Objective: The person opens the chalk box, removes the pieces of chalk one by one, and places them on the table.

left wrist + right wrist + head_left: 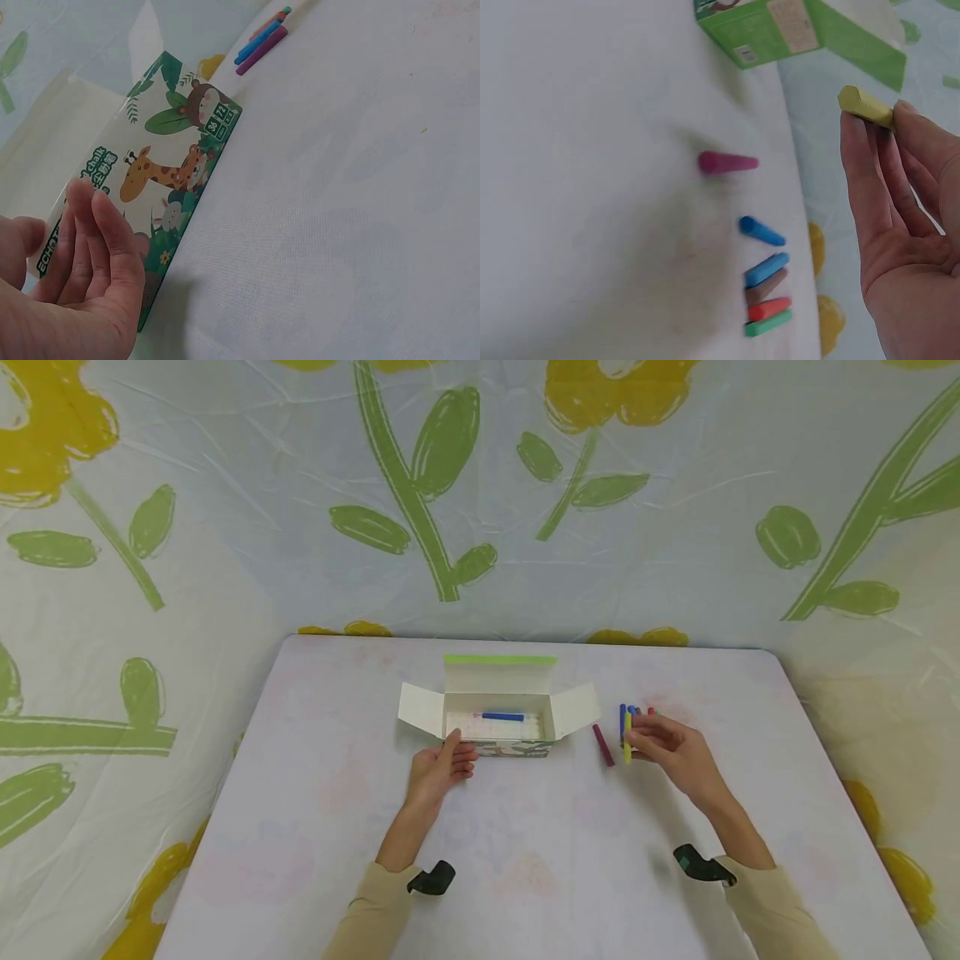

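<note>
Likely packing — right hand pinches yellow chalk, left hand grips box near surface's far edge — next probably calls for carrying chalk into box.

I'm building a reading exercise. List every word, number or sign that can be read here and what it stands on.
"ECHO": front of the chalk box; the rest runs behind the left hand.
"chalk": same front, what precedes it unclear.
"粉笔": beside "chalk", earlier characters unclear.
"36" and "72": green squares on that front; smaller marks beside them unreadable.
White label and tan panel, box's green end: too blurred to read.
</note>
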The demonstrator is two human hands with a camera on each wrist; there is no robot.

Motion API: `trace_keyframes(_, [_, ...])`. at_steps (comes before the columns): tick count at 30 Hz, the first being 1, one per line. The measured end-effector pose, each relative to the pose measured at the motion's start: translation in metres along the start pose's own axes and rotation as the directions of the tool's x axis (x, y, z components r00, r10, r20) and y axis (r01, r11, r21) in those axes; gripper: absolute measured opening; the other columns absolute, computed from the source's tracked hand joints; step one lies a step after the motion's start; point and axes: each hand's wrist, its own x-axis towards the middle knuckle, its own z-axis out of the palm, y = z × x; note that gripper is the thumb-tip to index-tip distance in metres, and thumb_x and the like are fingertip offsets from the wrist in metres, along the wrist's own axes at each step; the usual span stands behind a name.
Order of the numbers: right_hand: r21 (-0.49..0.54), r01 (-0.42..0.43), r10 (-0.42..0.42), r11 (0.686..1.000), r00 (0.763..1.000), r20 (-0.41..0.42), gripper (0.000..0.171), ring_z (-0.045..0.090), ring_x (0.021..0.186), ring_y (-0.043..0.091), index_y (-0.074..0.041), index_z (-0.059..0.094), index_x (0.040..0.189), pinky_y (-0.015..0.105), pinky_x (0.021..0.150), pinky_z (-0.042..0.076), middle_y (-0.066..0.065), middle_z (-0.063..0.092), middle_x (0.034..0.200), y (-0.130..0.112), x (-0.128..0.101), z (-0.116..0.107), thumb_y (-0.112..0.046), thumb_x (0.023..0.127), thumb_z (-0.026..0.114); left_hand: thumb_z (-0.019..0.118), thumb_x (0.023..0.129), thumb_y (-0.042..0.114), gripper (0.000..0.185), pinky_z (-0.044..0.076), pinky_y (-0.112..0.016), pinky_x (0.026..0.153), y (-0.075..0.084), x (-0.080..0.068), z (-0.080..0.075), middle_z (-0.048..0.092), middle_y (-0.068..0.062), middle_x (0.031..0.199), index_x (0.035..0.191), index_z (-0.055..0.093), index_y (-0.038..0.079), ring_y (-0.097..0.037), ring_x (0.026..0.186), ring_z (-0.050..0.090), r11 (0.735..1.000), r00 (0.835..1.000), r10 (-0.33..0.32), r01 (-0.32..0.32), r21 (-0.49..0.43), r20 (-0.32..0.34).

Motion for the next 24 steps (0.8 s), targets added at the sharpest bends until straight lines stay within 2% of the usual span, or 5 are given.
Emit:
trace_keyframes(4, [0.019,-0.045,0.045,0.999,0.999,-0.005,0.041,0.072,0.091,0.007,0.011,0.057,0.132,0.024,0.080,0.060,-0.002,0.072,0.105,0.018,-0.007,0.001,-0.014,0.102,0.067,0.062,0.104,0.037,0.049,0.059,-0.024,0.069,0.001,-0.001,0.001,0.075,-0.012,0.089,0.105,0.070,-0.012,-0.011,0.071,0.066,1.000,1.000,-0.002,0.002,0.002,-0.004])
trace_keyframes(8, [-0.009,-0.086,0.086,0.996,0.996,-0.013,0.044,0.072,0.092,0.007,0.010,0.057,0.135,0.024,0.080,0.060,0.011,0.071,0.110,0.033,-0.013,0.002,-0.017,0.102,0.067,0.062,0.105,0.037,0.049,0.059,-0.024,0.070,0.001,-0.001,0.001,0.075,-0.012,0.090,0.105,0.070,-0.012,-0.011,0.071,0.066,1.000,1.000,-0.002,0.002,0.007,-0.003])
trace_keyframes(13, [-0.160,-0.129,0.125,0.979,0.992,-0.035,0.044,0.069,0.090,0.006,0.006,0.060,0.132,0.017,0.079,0.057,0.024,0.068,0.116,0.044,-0.016,0.003,-0.026,0.102,0.068,0.060,0.106,0.035,0.047,0.059,-0.024,0.069,0.001,-0.001,0.001,0.075,-0.011,0.089,0.105,0.070,-0.012,-0.011,0.070,0.066,1.000,1.000,-0.003,0.003,0.006,0.002])
trace_keyframes(18, [-0.317,-0.152,0.128,0.936,0.987,-0.094,0.040,0.067,0.087,0.008,0.004,0.066,0.125,0.013,0.074,0.055,0.021,0.071,0.111,0.047,-0.014,0.010,-0.027,0.100,0.071,0.060,0.106,0.033,0.046,0.059,-0.024,0.068,0.001,-0.001,0.001,0.075,-0.010,0.087,0.104,0.070,-0.012,-0.010,0.069,0.065,1.000,1.000,-0.005,0.005,-0.003,-0.001])
trace_keyframes(24, [-0.419,-0.132,0.081,0.898,0.987,-0.138,0.031,0.068,0.087,0.024,0.005,0.069,0.115,0.013,0.068,0.052,0.017,0.073,0.100,0.044,-0.009,0.020,-0.019,0.096,0.076,0.062,0.105,0.035,0.049,0.059,-0.024,0.069,0.000,0.000,0.000,0.075,-0.012,0.089,0.105,0.070,-0.012,-0.011,0.070,0.065,1.000,1.000,-0.001,0.001,-0.004,-0.001])
